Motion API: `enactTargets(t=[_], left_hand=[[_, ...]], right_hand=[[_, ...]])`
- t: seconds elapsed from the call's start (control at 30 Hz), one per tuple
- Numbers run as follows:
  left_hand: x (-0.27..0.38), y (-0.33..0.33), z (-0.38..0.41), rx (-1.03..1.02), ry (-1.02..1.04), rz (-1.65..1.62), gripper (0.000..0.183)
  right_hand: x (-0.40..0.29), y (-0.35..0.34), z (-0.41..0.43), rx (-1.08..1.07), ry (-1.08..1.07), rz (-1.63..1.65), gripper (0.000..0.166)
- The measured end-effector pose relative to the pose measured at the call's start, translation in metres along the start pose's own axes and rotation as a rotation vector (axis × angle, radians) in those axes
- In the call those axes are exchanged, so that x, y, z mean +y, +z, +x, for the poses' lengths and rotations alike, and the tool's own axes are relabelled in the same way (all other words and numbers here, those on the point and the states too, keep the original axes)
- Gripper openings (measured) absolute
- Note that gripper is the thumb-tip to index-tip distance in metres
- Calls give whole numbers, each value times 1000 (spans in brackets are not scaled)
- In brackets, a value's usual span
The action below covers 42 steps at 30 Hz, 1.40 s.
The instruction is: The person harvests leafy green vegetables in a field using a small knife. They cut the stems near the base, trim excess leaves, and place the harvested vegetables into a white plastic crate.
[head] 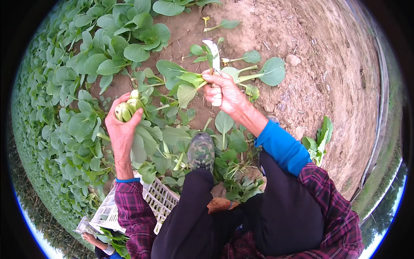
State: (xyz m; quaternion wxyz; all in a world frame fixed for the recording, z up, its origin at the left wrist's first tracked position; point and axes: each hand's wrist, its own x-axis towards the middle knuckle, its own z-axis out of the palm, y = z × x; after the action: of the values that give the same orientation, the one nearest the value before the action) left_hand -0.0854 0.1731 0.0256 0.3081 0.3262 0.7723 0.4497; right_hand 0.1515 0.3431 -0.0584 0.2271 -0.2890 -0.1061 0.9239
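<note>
My left hand (124,119) is closed around the pale stem bases of several leafy green heads (129,108), which look like bok choy, their leaves trailing to the right and down. In my right hand (221,89) is a knife with a curved blade (212,51) and a pale handle (216,97); the blade points up the picture. Between the thumb and fingers of that same hand are some loose green leaves (189,79). Cut leaves (272,71) lie on the soil just right of the knife.
Dense leafy plants (87,61) grow on the left. Bare soil (323,74) spreads to the right, with a loose leafy bunch (320,140). A camouflage shoe (201,150) stands among fallen leaves. White plastic crates (161,197) are at lower left, near another person's hand (90,239) beside greens.
</note>
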Motion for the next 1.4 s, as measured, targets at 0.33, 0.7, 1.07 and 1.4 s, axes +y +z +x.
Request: enactTargets(t=[0.33,0.7,1.07,1.4], left_hand=[[53,56,16,-435,213,215,36],[14,84,7,-662,-35,85,38],[24,70,8,-660,-152,103,37],[68,72,54,-639,337,676,50]], right_hand=[[24,19,-1,118,-111,-447,19],[24,14,-15,181,-9,-551,19],[19,7,8,256,29,-311,19],[-30,9,35,309,-167,-741,33]])
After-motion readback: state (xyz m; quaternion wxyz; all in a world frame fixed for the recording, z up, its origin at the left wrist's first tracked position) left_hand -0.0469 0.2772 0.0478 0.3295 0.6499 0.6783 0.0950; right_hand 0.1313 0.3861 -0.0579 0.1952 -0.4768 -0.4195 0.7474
